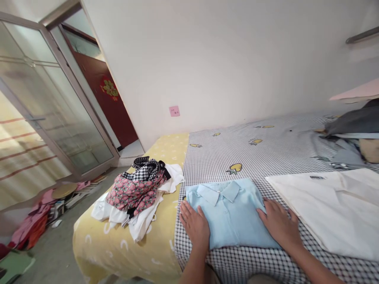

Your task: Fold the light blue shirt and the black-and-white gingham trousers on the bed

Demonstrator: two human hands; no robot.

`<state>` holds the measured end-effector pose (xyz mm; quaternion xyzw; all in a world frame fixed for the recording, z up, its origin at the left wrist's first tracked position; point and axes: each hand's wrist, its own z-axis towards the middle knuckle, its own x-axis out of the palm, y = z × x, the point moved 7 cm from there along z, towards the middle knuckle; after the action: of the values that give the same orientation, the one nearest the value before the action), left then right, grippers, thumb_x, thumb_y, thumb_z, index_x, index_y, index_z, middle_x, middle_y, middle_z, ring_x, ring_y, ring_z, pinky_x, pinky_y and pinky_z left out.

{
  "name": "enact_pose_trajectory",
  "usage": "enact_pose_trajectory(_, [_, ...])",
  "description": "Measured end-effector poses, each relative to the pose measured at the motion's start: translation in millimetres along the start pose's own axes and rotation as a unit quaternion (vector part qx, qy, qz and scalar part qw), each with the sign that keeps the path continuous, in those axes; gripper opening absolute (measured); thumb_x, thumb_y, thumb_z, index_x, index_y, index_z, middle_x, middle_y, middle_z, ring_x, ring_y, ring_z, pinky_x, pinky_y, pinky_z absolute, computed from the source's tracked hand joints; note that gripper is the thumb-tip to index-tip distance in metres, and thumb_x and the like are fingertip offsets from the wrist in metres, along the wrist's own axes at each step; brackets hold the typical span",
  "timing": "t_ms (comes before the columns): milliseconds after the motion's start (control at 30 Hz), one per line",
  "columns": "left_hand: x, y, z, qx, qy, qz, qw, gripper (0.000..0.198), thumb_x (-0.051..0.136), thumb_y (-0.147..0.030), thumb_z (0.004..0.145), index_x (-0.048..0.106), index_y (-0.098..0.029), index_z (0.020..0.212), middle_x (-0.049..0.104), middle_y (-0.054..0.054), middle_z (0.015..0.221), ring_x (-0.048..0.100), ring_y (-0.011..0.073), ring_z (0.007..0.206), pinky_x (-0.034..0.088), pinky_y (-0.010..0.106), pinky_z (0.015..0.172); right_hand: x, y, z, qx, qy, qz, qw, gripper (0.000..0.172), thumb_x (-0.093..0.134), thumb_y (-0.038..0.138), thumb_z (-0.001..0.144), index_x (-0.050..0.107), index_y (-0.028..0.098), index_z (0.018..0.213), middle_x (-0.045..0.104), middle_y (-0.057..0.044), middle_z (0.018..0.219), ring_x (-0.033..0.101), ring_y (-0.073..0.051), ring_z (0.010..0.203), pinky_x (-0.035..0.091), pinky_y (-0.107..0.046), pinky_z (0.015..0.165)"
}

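A folded light blue collared shirt (231, 213) lies on the black-and-white checked bedsheet (266, 150) near the bed's front edge. My left hand (194, 225) rests flat against the shirt's left side, fingers stretched out and holding nothing. On the shirt's right side my right hand (280, 225) also lies flat, its fingers spread on the sheet and touching the fabric edge.
A pile of clothes (137, 189), pink floral, checked and white, sits on the yellow sheet (118, 244) to the left. A white garment (334, 209) lies spread at right, with grey clothes (352, 126) behind. Clutter (38, 221) covers the floor by a glass door (44, 102).
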<state>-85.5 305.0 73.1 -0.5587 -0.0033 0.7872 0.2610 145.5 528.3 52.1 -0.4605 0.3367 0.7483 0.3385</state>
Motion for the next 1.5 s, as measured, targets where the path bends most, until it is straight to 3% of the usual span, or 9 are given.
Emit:
enact_pose_trajectory(133, [5.6, 2.7, 7.2, -0.023, 0.044, 0.009, 0.999, 0.062, 0.033, -0.039, 0.103, 0.049, 0.001, 0.147, 0.042, 0.028, 0.16, 0.037, 0.0357, 0.152, 0.028, 0.056, 0.126, 1.6, -1.2, -0.1, 0.005, 0.0, -0.004, 1.0, 0.043, 0.037, 0.04, 0.098, 0.064, 0.022, 0.125, 0.064, -0.014, 0.141, 0.052, -0.031, 0.135, 0.03, -0.057, 0.112])
enact_pose_trajectory(333, [-3.7, -2.3, 5.5, 0.036, 0.064, 0.015, 0.997, 0.05, 0.032, -0.031, 0.103, 0.063, -0.011, 0.137, 0.047, 0.019, 0.159, 0.038, 0.0327, 0.152, 0.026, 0.059, 0.126, -1.3, -0.6, -0.5, 0.004, -0.005, -0.001, 1.0, 0.042, 0.037, 0.041, 0.097, 0.065, 0.022, 0.123, 0.066, -0.013, 0.139, 0.053, -0.03, 0.134, 0.032, -0.056, 0.112])
enact_pose_trajectory(633, [-9.0, -7.6, 5.2, 0.063, 0.093, 0.026, 0.993, 0.042, 0.039, -0.028, 0.103, 0.062, -0.021, 0.138, 0.044, 0.017, 0.163, 0.036, 0.0335, 0.153, 0.026, 0.065, 0.124, -2.8, -2.6, -0.2, 0.006, 0.007, 0.003, 1.0, 0.044, 0.035, 0.042, 0.098, 0.064, 0.021, 0.123, 0.065, -0.013, 0.14, 0.053, -0.03, 0.135, 0.033, -0.055, 0.111])
enact_pose_trajectory(767, [-4.0, -9.3, 6.4, 0.096, 0.084, 0.015, 0.992, 0.041, 0.04, -0.021, 0.102, 0.062, -0.023, 0.136, 0.051, 0.016, 0.158, 0.043, 0.0308, 0.149, 0.029, 0.064, 0.122, -1.8, -3.0, -0.7, 0.004, 0.001, -0.001, 1.0, 0.043, 0.037, 0.04, 0.098, 0.062, 0.02, 0.127, 0.065, -0.014, 0.14, 0.053, -0.031, 0.135, 0.031, -0.057, 0.113])
enact_pose_trajectory(967, [-5.0, -18.3, 3.3, 0.177, 0.046, -0.001, 0.983, 0.046, 0.029, -0.008, 0.1, 0.062, -0.021, 0.131, 0.063, 0.012, 0.142, 0.055, 0.0227, 0.135, 0.036, 0.052, 0.12, -2.9, -3.3, 1.3, 0.015, 0.002, 0.025, 1.0, 0.038, 0.042, 0.036, 0.098, 0.062, 0.023, 0.127, 0.066, -0.013, 0.139, 0.055, -0.029, 0.133, 0.031, -0.054, 0.113])
enact_pose_trajectory(1200, [-5.8, -16.1, 9.1, 0.237, -0.003, -0.041, 0.971, 0.041, 0.033, -0.006, 0.097, 0.062, -0.012, 0.125, 0.07, 0.013, 0.113, 0.064, 0.0249, 0.105, 0.052, 0.04, 0.097, -21.9, 2.3, 2.9, 0.04, 0.003, 0.093, 0.995, 0.027, 0.052, 0.03, 0.095, 0.064, 0.021, 0.117, 0.07, -0.013, 0.129, 0.058, -0.03, 0.127, 0.032, -0.052, 0.112])
enact_pose_trajectory(1367, [1.8, -6.1, 19.1, 0.239, 0.011, -0.117, 0.964, 0.038, 0.033, -0.013, 0.096, 0.06, -0.012, 0.123, 0.069, 0.013, 0.111, 0.063, 0.0267, 0.107, 0.051, 0.04, 0.098, -31.5, 11.4, 5.4, 0.053, 0.019, 0.235, 0.97, 0.013, 0.055, 0.027, 0.092, 0.063, 0.022, 0.101, 0.074, -0.01, 0.106, 0.066, -0.028, 0.106, 0.043, -0.04, 0.096])
enact_pose_trajectory(1500, [4.3, 5.4, 34.5, 0.202, 0.059, -0.155, 0.965, 0.036, 0.031, -0.03, 0.098, 0.059, -0.019, 0.119, 0.066, 0.013, 0.117, 0.065, 0.0273, 0.101, 0.054, 0.04, 0.083, -45.2, 9.6, 18.7, 0.071, 0.004, 0.297, 0.952, 0.007, 0.057, 0.029, 0.09, 0.059, 0.024, 0.093, 0.072, -0.003, 0.091, 0.065, -0.021, 0.086, 0.045, -0.029, 0.078])
